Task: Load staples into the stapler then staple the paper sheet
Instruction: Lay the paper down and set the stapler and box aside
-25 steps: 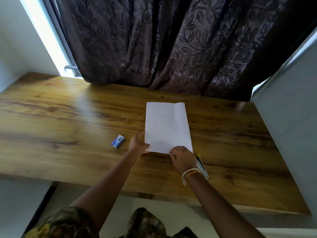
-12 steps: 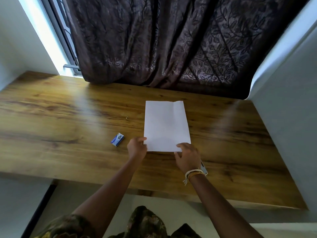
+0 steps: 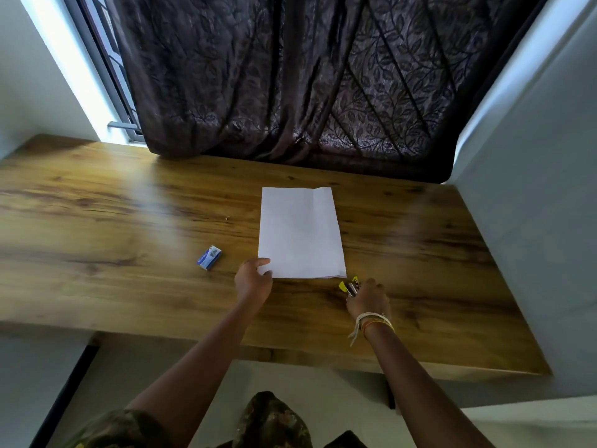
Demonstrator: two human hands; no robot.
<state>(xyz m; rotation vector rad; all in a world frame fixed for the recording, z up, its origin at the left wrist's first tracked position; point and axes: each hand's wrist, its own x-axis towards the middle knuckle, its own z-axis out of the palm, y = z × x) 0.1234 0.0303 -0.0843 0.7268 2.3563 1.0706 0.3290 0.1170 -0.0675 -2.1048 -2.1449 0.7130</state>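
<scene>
Observed: right hand curled over the stapler on the wooden table. Only the stapler's yellow-and-metal tip shows past the fingertips; the rest lies under the hand. The fingers appear closed around it, though whether it is lifted or resting on the table cannot be told.

Left hand lies loosely open with its fingertips on the near left corner of the paper sheet, pinning it flat, not gripping it.

Staple box sits beyond and to the outside of the left fingers — near them, well apart from the right hand. Its long axis runs diagonally, far end angled right. The left hand is clearly the nearer one to it.

Stapler tip points away and left from the right fingers, toward the sheet's near right corner, just short of touching.

Assessment: loading is not yet done; the box looks closed. The next move likely calls for the left hand to leave the sheet and fetch the box.
</scene>
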